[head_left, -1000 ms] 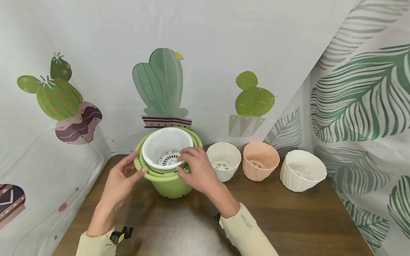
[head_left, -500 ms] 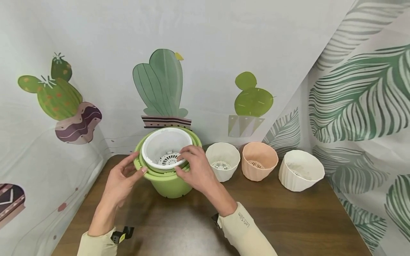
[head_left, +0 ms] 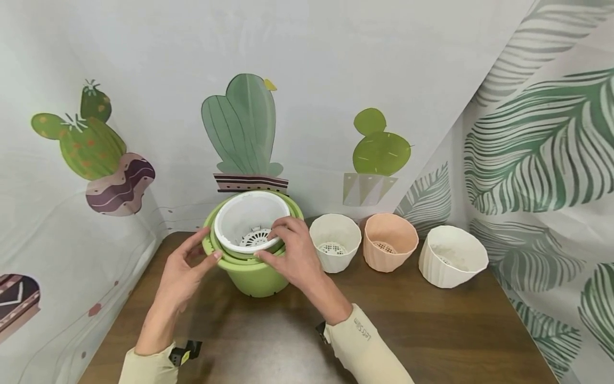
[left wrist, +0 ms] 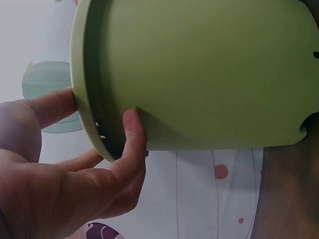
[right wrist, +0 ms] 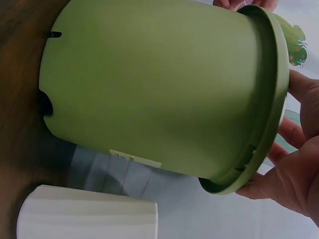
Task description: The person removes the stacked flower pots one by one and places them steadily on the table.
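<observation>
A green pot (head_left: 249,277) stands on the brown table (head_left: 431,330) with a white slotted inner pot (head_left: 240,218) nested in it. My left hand (head_left: 211,244) pinches the green rim on its left side; in the left wrist view the thumb lies under the rim of the green pot (left wrist: 199,74) and a finger on top of it. My right hand (head_left: 267,244) grips the right side, its fingers curled over the white rim and its thumb at the green rim. The right wrist view shows the green pot (right wrist: 149,89) from the side, with the right hand (right wrist: 279,164) at its rim.
Three small ribbed pots stand in a row to the right: a white pot (head_left: 334,248), a peach pot (head_left: 389,248) and a cream pot (head_left: 453,256). Cloth backdrops printed with cacti and leaves close off the back, left and right sides.
My right thumb has slid a little to the left along the rim. The pots and my left hand stay where they were.
</observation>
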A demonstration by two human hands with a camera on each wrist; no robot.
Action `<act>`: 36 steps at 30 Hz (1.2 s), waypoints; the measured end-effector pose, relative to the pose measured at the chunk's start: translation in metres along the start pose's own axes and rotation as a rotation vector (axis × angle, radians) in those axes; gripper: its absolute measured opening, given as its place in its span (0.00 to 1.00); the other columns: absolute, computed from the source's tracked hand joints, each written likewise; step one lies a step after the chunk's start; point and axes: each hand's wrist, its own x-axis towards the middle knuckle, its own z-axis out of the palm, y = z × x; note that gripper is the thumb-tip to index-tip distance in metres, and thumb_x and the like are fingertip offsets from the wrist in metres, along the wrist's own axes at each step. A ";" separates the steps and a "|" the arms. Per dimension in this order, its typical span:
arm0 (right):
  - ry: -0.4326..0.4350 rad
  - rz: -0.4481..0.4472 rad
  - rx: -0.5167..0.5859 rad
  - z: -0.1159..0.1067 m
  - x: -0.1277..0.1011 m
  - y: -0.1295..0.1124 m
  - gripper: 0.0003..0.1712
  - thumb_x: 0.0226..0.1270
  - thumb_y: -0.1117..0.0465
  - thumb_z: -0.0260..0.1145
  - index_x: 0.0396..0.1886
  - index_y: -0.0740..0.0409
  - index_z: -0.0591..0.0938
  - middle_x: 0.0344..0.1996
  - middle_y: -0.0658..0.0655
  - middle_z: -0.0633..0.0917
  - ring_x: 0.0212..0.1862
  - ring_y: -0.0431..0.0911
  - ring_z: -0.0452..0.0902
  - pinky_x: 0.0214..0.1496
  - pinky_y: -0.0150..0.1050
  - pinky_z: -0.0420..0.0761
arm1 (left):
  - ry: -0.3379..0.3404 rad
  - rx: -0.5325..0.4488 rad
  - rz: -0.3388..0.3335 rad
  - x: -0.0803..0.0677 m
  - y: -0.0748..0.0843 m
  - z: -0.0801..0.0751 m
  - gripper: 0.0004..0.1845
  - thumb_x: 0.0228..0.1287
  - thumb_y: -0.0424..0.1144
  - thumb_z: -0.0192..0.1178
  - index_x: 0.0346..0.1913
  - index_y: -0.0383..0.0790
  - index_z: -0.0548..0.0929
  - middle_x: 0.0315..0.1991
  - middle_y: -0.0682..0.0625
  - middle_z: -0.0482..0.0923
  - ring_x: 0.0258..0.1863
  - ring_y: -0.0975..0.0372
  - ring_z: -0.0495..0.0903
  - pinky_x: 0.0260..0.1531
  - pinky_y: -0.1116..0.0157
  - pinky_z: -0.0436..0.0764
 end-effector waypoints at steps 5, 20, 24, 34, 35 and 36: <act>0.048 0.004 0.032 0.004 -0.001 0.001 0.23 0.46 0.53 0.91 0.31 0.57 0.85 0.48 0.55 0.85 0.57 0.53 0.78 0.66 0.44 0.77 | -0.001 0.010 -0.002 0.000 0.001 0.000 0.38 0.73 0.40 0.70 0.81 0.44 0.68 0.75 0.40 0.69 0.63 0.57 0.74 0.46 0.77 0.81; 0.136 0.014 0.117 0.002 0.004 -0.002 0.20 0.48 0.57 0.90 0.34 0.55 0.87 0.52 0.55 0.85 0.60 0.51 0.78 0.68 0.45 0.77 | -0.011 -0.071 0.003 0.000 -0.001 0.003 0.37 0.74 0.35 0.69 0.81 0.40 0.67 0.79 0.41 0.63 0.64 0.56 0.74 0.47 0.71 0.87; 0.161 -0.010 0.115 0.003 0.005 -0.003 0.20 0.48 0.56 0.91 0.34 0.55 0.87 0.52 0.55 0.85 0.59 0.51 0.78 0.66 0.45 0.78 | -0.015 -0.083 0.003 0.000 -0.002 0.002 0.37 0.74 0.35 0.68 0.82 0.40 0.66 0.78 0.41 0.64 0.62 0.57 0.75 0.48 0.67 0.88; 0.225 -0.034 0.153 -0.003 0.011 -0.009 0.21 0.48 0.55 0.90 0.35 0.56 0.88 0.52 0.55 0.85 0.59 0.51 0.79 0.63 0.43 0.80 | -0.025 -0.111 -0.002 0.000 -0.003 0.003 0.38 0.74 0.34 0.68 0.82 0.39 0.65 0.74 0.37 0.67 0.61 0.57 0.77 0.48 0.63 0.88; 0.229 -0.038 0.155 -0.004 0.012 -0.009 0.21 0.48 0.55 0.90 0.35 0.56 0.88 0.52 0.56 0.85 0.59 0.51 0.79 0.63 0.43 0.80 | -0.025 -0.114 -0.001 0.000 -0.003 0.003 0.38 0.74 0.34 0.68 0.82 0.39 0.65 0.74 0.37 0.67 0.61 0.58 0.77 0.48 0.63 0.89; 0.232 -0.041 0.156 -0.005 0.012 -0.009 0.21 0.48 0.55 0.90 0.35 0.56 0.88 0.52 0.56 0.85 0.59 0.51 0.79 0.62 0.43 0.80 | -0.026 -0.116 0.000 0.000 -0.003 0.003 0.38 0.74 0.34 0.68 0.82 0.38 0.65 0.74 0.37 0.67 0.61 0.58 0.78 0.48 0.63 0.89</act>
